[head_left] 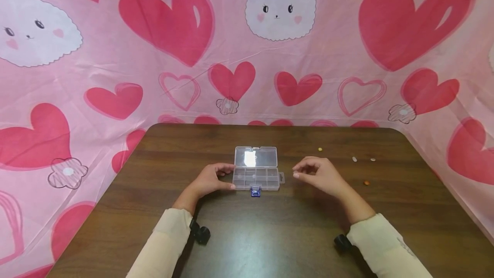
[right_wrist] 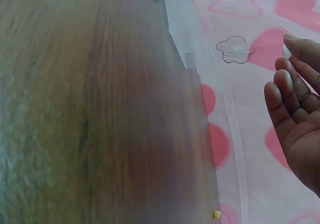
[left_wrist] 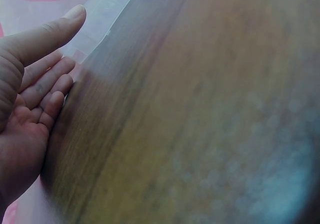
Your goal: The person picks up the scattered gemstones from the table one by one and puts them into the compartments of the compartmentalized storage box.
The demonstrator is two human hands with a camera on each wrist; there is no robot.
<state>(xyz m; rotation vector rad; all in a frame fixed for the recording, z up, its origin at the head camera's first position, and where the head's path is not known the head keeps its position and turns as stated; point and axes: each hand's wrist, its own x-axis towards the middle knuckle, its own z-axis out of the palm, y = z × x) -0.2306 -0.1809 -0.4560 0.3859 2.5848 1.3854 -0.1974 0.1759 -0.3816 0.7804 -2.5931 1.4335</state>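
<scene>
A clear plastic rectangular box with small compartments (head_left: 266,187) sits on the dark brown wood-grain table (head_left: 247,239), straight ahead of the person at twelve o'clock. Its clear hinged lid (head_left: 266,158) is raised, leaning back at the twelve o'clock side; a blue plastic latch (head_left: 255,191) hangs at six o'clock, and a clear hanging tab (head_left: 281,178) juts out at three. Faint pale spots show in the compartments, too small to identify.

The left hand (head_left: 210,179) is at the box's nine o'clock end, its thumb nearly straight by the near corner and its relaxed fingers by the far one, touching the box without wrapping round it. The right hand (head_left: 318,175) is off the box's three o'clock end, just beside the tab, and pinches a small white piece (right_wrist: 287,51) between thumb and forefinger, the other fingers bent.

Around the right hand lie four small pieces: a yellow one (head_left: 320,149) at twelve o'clock, a whitish oval one (head_left: 354,159) at two, a smaller pale one (head_left: 372,159) between two and three, and an orange-brown one (head_left: 366,182) at three.

Both arms wear cream sleeves (head_left: 387,243). Behind the table hangs a pink cloth printed with red hearts and white rabbit faces (head_left: 266,52).
</scene>
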